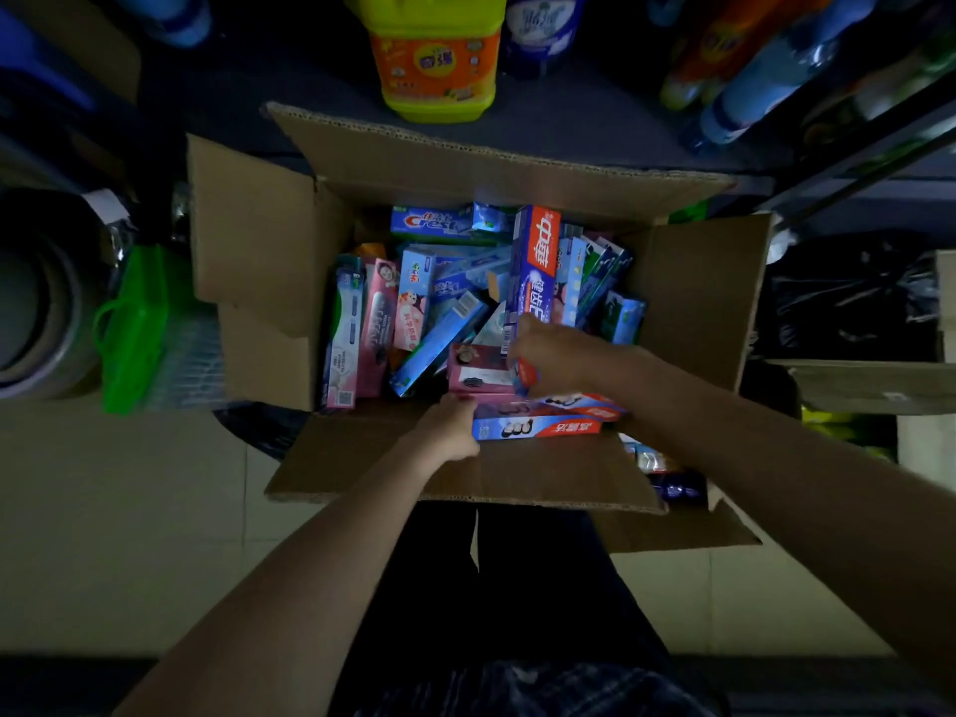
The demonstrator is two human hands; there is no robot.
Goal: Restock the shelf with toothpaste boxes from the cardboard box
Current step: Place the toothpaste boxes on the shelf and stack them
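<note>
An open cardboard box (248, 235) stands on the floor in front of me, filled with several toothpaste boxes in blue, pink and red. My right hand (556, 354) grips the near end of a tall blue-and-red toothpaste box (535, 261) that stands tilted up out of the pile. My left hand (450, 426) holds the left end of a flat blue-and-red toothpaste box (538, 426) lying along the box's near edge, with a second similar box (584, 404) stacked just behind it. A Crest box (429, 222) lies at the far side.
A yellow detergent jug (434, 59) and blue bottles (543, 28) stand on the dark shelf beyond the box. More bottles (765, 75) lean on the rack at right. A green bag (134, 323) sits left, a black bag (848, 297) right. My legs are below.
</note>
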